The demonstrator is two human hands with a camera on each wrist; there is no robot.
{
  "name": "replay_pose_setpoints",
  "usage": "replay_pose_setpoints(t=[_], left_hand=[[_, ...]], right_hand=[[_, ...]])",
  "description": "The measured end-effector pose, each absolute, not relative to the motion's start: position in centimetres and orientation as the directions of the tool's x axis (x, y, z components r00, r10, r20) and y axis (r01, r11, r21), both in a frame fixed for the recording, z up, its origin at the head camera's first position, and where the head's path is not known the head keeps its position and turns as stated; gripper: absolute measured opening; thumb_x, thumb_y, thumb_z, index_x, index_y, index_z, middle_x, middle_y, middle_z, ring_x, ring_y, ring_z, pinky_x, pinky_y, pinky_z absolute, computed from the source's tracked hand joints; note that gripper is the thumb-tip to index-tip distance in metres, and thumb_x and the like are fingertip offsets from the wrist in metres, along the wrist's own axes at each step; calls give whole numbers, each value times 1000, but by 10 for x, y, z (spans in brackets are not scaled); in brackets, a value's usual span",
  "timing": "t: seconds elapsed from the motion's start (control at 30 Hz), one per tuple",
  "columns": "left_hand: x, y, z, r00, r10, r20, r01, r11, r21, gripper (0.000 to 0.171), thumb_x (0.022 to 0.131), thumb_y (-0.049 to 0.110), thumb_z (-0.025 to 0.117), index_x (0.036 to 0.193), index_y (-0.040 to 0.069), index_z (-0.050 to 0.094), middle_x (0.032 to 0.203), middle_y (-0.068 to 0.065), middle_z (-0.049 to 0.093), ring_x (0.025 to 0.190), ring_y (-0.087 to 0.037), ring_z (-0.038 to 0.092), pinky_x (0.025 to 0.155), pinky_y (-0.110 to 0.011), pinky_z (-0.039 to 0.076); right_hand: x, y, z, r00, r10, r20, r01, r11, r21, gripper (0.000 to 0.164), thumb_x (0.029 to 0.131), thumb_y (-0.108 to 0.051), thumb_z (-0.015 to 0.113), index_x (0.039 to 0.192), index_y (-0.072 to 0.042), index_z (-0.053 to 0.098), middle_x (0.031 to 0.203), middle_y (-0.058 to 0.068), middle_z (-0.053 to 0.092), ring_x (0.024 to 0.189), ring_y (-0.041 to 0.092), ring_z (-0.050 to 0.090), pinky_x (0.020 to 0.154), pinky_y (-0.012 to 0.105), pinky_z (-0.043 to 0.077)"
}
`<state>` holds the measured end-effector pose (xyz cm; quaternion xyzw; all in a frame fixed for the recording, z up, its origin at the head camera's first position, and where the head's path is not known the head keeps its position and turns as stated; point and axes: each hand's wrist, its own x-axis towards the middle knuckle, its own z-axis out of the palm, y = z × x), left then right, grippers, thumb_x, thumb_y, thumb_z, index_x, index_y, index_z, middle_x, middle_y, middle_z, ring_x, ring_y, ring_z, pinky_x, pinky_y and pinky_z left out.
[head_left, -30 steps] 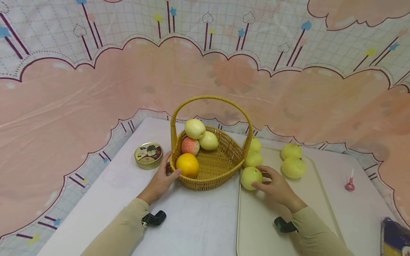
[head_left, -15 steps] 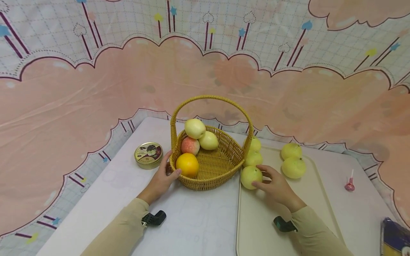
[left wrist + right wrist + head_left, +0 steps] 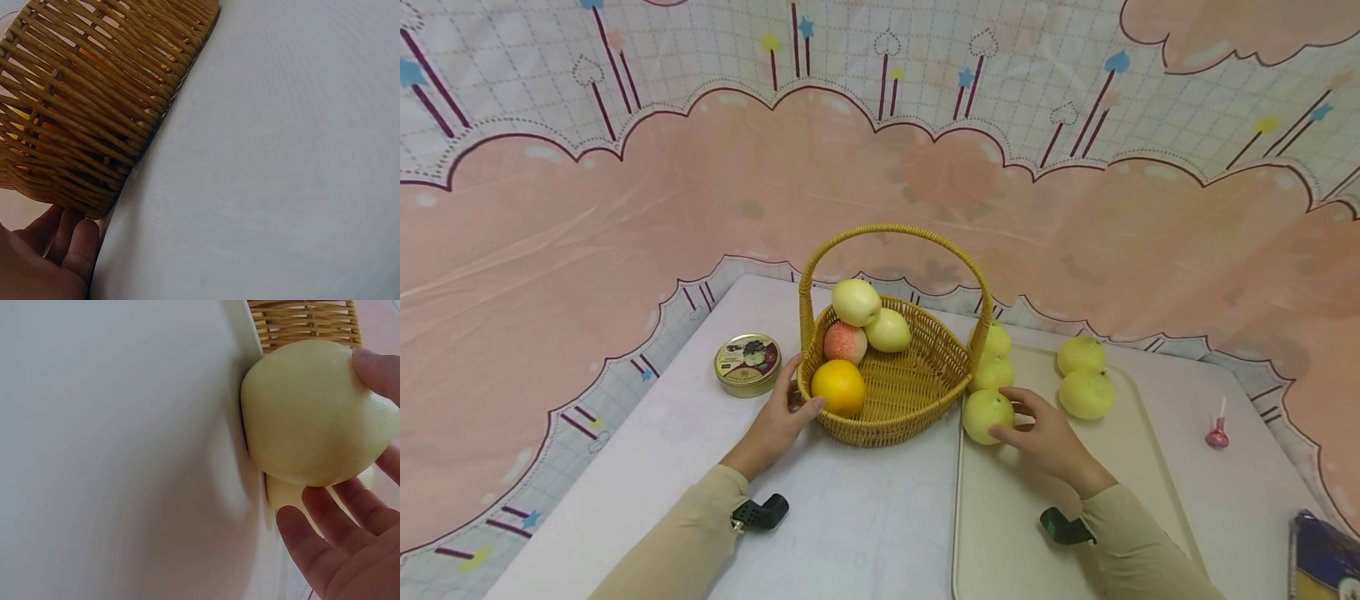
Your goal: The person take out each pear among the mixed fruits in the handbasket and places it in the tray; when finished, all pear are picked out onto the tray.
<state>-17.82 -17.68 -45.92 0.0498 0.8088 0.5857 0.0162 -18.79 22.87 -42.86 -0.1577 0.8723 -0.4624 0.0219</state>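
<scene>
Basket (image 3: pixel 880 432), woven and arch-handled, stands on a white table (image 3: pixel 865 525) between two bare hands. The left hand (image 3: pixel 777 422) grips it at the left end, thumb at the rim and fingers against the outer wall; the left wrist view shows fingertips at the foot of the wickerwork, close to the tabletop. The right hand (image 3: pixel 1048 437) holds a yellow fruit (image 3: pixel 982 417) between thumb and fingers, the grip spread to the fruit's breadth. This fruit sits at the left edge of a cream tray (image 3: pixel 1015 517), just beside the basket's right end; whether its full weight rests on the tray cannot be told. Behind it, along the same edge, lie a second fruit (image 3: pixel 992 373) and a third fruit (image 3: pixel 997 339). Farther right on the tray, a fourth fruit (image 3: pixel 1087 396) touches a fifth fruit (image 3: pixel 1081 356). Within the basket, gathered toward the left, are an orange (image 3: pixel 838 388), a peach (image 3: pixel 846 342) behind it, and two pale ovals (image 3: pixel 890 331), one of them uppermost in the group. A round tin (image 3: pixel 748 365) with a printed lid stands left of the basket. Right of the tray lies a lollipop (image 3: pixel 1217 437); a dark packet (image 3: pixel 1326 554) is cut off by the frame. Patterned cloth (image 3: pixel 880 167) hangs behind.
</scene>
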Motion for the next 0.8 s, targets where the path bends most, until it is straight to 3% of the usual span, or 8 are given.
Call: replay_pose_setpoints(t=[0.5, 0.8], left_hand=[[-178, -177, -460, -994, 103, 28, 59, 314, 948, 78, 101, 24, 59, 161, 18, 9, 145, -29, 41, 125, -39, 46, 106, -52, 36], [-178, -178, -460, -994, 104, 28, 60, 314, 948, 78, 101, 25, 59, 161, 18, 9, 144, -28, 41, 125, -39, 46, 106, -52, 36]], right_hand=[[-185, 230, -418, -944, -304, 128, -283, 547, -788, 63, 90, -17, 76, 141, 7, 47, 142, 25, 50, 126, 41, 48, 95, 51, 49], [-182, 224, -395, -926, -311, 213, -359, 556, -749, 63, 89, -14, 77, 140, 10, 48, 140, 26, 51, 126, 42, 48, 95, 56, 47]])
